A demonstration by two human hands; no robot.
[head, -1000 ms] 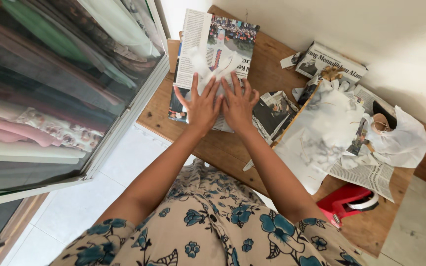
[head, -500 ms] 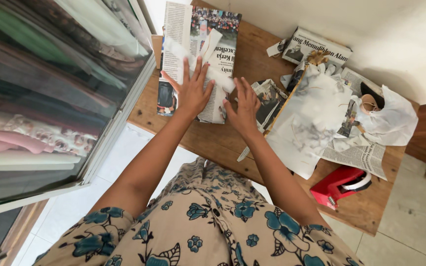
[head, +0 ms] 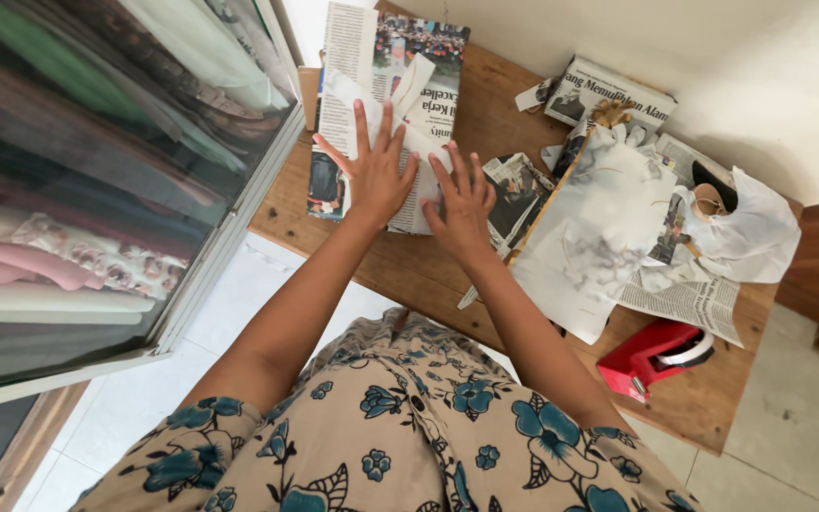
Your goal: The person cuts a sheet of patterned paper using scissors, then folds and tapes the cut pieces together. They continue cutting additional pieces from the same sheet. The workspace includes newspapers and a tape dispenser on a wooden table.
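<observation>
1. The left hand (head: 372,175) lies flat, fingers spread, pressing white cloth (head: 408,114) onto the newspaper (head: 386,57) at the table's (head: 447,284) left end.
2. The right hand (head: 462,204), open too, presses just beside it.
3. Folding the paper over likely comes next.

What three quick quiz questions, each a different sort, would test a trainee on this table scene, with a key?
1. True or false: both hands lie flat with fingers spread on the white paper.
2. Which thing lies at the table's near right corner? A) red tape dispenser B) glass bottle C) scissors
3. Fill in: the white paper rests on a folded ____.

Key:
1. True: left hand and right hand press the white paper.
2. A, the red tape dispenser on the table.
3. Newspaper.
</observation>
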